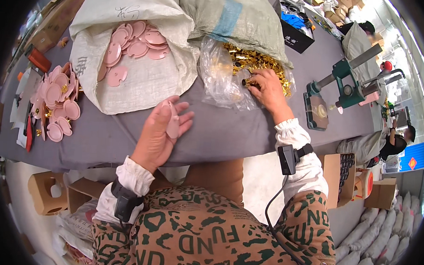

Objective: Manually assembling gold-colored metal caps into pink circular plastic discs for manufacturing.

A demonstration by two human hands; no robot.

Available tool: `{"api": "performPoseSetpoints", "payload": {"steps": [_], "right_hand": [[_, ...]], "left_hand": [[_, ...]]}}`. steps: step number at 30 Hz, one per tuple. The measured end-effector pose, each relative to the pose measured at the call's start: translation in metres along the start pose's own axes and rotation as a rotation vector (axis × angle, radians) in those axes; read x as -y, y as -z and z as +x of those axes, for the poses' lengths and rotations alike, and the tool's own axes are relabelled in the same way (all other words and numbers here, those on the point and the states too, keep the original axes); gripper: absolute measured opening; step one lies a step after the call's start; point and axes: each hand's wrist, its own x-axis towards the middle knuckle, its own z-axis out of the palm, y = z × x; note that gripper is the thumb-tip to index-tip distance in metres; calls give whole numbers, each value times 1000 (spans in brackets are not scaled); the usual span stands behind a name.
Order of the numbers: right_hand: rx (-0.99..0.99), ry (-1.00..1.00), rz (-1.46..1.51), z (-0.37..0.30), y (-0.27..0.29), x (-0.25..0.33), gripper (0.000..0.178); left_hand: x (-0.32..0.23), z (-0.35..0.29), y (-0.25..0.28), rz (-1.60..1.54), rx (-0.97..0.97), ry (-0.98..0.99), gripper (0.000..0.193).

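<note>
Above the table's near edge, my left hand (156, 132) is turned palm up, its thumb and fingers closed around a flat pink disc (173, 127). My right hand (270, 95) reaches to the mouth of a clear plastic bag (217, 80), over a heap of shiny gold metal pieces (246, 57). Its fingers curl in at a small gold piece with a dark end (245, 82). More pink discs (140, 39) spill from an open white woven sack (128, 98) ahead of my left hand.
At the left lies a pile of pink discs with gold fittings (57, 92). A green hand press (344, 81) stands on the right of the grey tablecloth (212, 137). Behind it sits a black box with blue contents (294, 29). Cardboard boxes (48, 191) stand below the table.
</note>
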Motion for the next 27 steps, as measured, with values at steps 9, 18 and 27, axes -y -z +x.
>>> {"api": "performPoseSetpoints", "payload": {"steps": [9, 18, 27], "right_hand": [[-32, 40, 346, -4, 67, 116, 28], [161, -92, 741, -6, 49, 167, 29], [-152, -90, 937, -16, 28, 174, 19]], "left_hand": [[11, 18, -22, -123, 154, 184, 70], [9, 6, -18, -4, 114, 193, 77], [6, 1, -15, -140, 102, 144, 66]]}}
